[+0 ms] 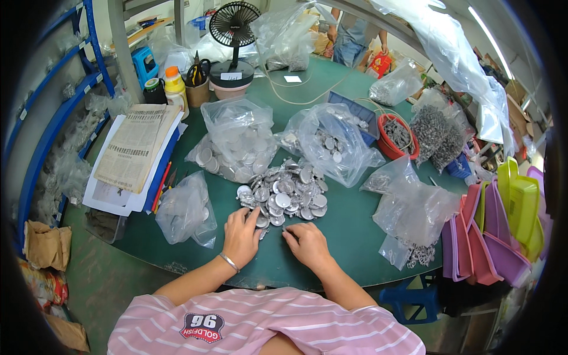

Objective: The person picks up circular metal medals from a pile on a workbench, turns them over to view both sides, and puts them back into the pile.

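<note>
A heap of round silver metal discs point(290, 192) lies on the green table in front of me. At the heap's near left edge is my left hand point(241, 235), a bracelet on its wrist, its fingers bent against the discs. My right hand point(306, 242) rests at the near right edge, thumb and fingertips drawn together; whatever is between them is too small to make out. Beyond the heap sits a clear plastic bag of discs point(236, 157). Another clear bag point(328, 142) with metal pieces lies to its right. A smaller clear bag point(186, 208) is left of my left hand.
Papers point(133, 148) are stacked at the left, near a black fan point(235, 29). A red bowl point(397, 135) and a blue tray point(355, 115) hold metal parts. Purple, red and green bins point(491, 225) stand at the right. Another person point(353, 38) is behind the table.
</note>
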Motion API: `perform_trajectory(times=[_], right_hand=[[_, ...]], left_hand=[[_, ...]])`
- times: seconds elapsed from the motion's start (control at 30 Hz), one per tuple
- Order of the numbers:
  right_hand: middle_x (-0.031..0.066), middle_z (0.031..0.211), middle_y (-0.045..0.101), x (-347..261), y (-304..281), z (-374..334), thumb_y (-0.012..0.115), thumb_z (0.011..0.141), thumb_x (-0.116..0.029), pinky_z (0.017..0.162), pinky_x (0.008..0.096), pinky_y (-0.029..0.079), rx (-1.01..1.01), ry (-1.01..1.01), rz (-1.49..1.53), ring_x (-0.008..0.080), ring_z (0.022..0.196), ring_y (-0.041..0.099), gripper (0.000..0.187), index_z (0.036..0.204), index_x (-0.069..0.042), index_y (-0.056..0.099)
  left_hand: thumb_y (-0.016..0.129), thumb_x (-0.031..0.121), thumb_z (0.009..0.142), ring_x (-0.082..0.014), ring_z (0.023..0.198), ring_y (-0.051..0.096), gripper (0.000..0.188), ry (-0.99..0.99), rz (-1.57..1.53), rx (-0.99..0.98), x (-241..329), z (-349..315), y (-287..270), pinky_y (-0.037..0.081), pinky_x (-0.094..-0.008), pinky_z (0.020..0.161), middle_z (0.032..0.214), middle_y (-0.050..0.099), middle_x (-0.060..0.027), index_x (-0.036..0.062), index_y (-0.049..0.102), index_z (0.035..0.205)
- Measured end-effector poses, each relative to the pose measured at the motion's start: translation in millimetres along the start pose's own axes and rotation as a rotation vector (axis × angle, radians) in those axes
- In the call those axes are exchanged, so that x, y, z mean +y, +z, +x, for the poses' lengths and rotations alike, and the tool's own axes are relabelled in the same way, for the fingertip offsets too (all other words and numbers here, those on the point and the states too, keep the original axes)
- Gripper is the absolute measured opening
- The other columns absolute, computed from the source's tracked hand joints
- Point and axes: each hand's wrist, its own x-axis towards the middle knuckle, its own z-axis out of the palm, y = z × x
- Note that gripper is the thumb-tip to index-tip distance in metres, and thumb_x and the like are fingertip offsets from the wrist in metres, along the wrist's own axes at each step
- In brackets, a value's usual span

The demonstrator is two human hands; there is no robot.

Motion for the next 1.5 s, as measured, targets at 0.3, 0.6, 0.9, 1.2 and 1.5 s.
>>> perform_trajectory(times=[0.3,0.6,0.9,1.2,1.5], right_hand=[[0.0066,0.073,0.062,40,1,-17,0.062,0.083,-0.010,0.057,0.0284,0.048,0.069,0.514,0.603,0.0131,0.064,0.058,0.013,0.087,0.002,0.064],[0.0069,0.084,0.064,22,-1,-46,0.062,0.085,-0.012,0.052,0.0228,0.047,0.135,0.828,1.545,0.0129,0.067,0.059,0.017,0.097,-0.001,0.059],[0.0137,0.091,0.064,4,-4,-47,0.060,0.084,-0.006,0.059,0.0265,0.055,0.065,0.763,1.570,0.0194,0.076,0.065,0.018,0.100,0.004,0.058],[0.0144,0.087,0.065,8,3,-45,0.062,0.083,-0.005,0.058,0.0251,0.054,0.006,0.791,1.527,0.0186,0.074,0.065,0.020,0.100,0.005,0.060],[0.0129,0.086,0.065,10,4,-37,0.061,0.084,-0.006,0.055,0.0225,0.052,0.009,0.755,1.477,0.0150,0.070,0.063,0.020,0.101,0.006,0.060]], left_hand=[[0.061,-0.004,0.071,-0.0341,0.090,0.055,0.025,0.203,-0.321,-0.032,20,-11,22,0.046,-0.0379,0.079,0.096,0.056,-0.0156,0.0004,0.059,0.096],[0.061,0.005,0.083,-0.0173,0.087,0.063,0.028,-0.517,-1.144,-0.318,38,-13,15,0.051,-0.0250,0.072,0.097,0.063,-0.0114,-0.0045,0.055,0.109],[0.060,0.004,0.084,-0.0156,0.080,0.064,0.020,-0.701,-1.310,-0.296,36,-11,6,0.052,-0.0247,0.070,0.092,0.065,-0.0111,-0.0045,0.060,0.103],[0.062,0.005,0.083,-0.0131,0.075,0.062,0.019,-0.670,-1.253,-0.284,26,-1,5,0.051,-0.0238,0.068,0.088,0.065,-0.0106,-0.0049,0.063,0.099],[0.062,0.003,0.082,-0.0145,0.076,0.062,0.020,-0.668,-1.252,-0.302,21,3,7,0.051,-0.0249,0.069,0.089,0.065,-0.0118,-0.0059,0.062,0.100]])
